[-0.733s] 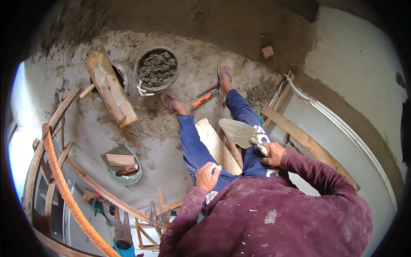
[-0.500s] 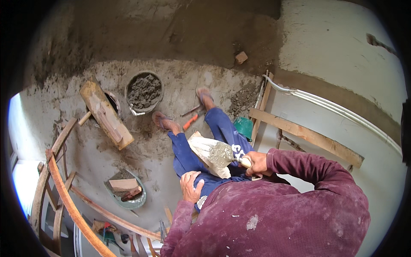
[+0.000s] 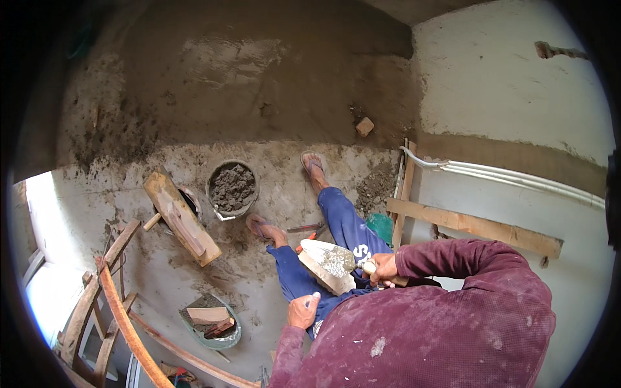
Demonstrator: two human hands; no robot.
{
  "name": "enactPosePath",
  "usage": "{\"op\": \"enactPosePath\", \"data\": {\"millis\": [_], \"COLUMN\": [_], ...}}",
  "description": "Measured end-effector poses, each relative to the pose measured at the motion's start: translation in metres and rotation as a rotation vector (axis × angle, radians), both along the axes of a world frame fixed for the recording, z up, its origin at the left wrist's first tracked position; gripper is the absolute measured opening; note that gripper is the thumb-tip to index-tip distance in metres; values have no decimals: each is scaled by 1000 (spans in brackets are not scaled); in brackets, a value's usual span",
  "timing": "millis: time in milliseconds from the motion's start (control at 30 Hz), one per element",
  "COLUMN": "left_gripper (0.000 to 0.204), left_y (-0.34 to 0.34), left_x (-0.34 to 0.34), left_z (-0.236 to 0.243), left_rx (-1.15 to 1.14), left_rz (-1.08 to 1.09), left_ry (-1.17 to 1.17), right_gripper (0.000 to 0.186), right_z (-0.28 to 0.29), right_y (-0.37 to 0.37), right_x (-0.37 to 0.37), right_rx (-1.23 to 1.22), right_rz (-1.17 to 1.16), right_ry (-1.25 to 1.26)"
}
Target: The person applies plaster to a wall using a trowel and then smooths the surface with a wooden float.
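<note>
My right hand (image 3: 385, 269) is closed round the handle of a pointed trowel (image 3: 335, 260), its pale blade smeared with grey mortar. Beneath the blade lies a flat light-coloured board (image 3: 323, 275), over my lap; whether the same hand also grips it is hidden. A second pale handle end shows beside that hand. At my left thigh, my left hand (image 3: 302, 312) is curled with the thumb raised and nothing visible in it. My blue trousers (image 3: 297, 268) and sandalled feet are spread on the stained floor. An orange-handled tool (image 3: 308, 240) lies between my legs.
Ahead stands a bucket (image 3: 233, 187) of mortar. Left of it, a wooden plank (image 3: 182, 218) leans over another container. A basin (image 3: 221, 339) holds wood or brick pieces. Curved timbers (image 3: 123, 310) rise at lower left. At right are a green bucket (image 3: 380, 226), a beam (image 3: 475, 226) and white pipes (image 3: 517, 178).
The view has tilted up, showing more wet dark surface ahead. My left hand, flat on the thigh before, is now curled with its thumb up. The trowel remains in my right hand.
</note>
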State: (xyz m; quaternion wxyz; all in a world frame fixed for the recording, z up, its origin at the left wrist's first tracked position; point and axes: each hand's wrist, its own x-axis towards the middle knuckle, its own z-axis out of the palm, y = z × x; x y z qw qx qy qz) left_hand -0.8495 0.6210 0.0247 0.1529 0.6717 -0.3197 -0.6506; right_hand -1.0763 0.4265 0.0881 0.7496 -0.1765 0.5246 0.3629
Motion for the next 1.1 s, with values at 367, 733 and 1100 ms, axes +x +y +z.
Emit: {"op": "enactPosePath", "data": {"millis": [367, 733, 1100], "left_gripper": [33, 19, 22], "left_y": [-96, -150, -161], "left_x": [-79, -58, -118], "left_z": [-12, -199, -279], "left_rx": [122, -89, -170], "left_rz": [-86, 1226, 678], "left_ry": [-17, -8, 303], "right_gripper": [36, 41, 48], "right_z": [-56, -336, -437], "right_y": [-157, -215, -131], "right_x": [16, 171, 257], "right_rx": [-110, -1320, -1056], "right_rz": [447, 1521, 1549], "right_ry": [6, -796, -667]}}
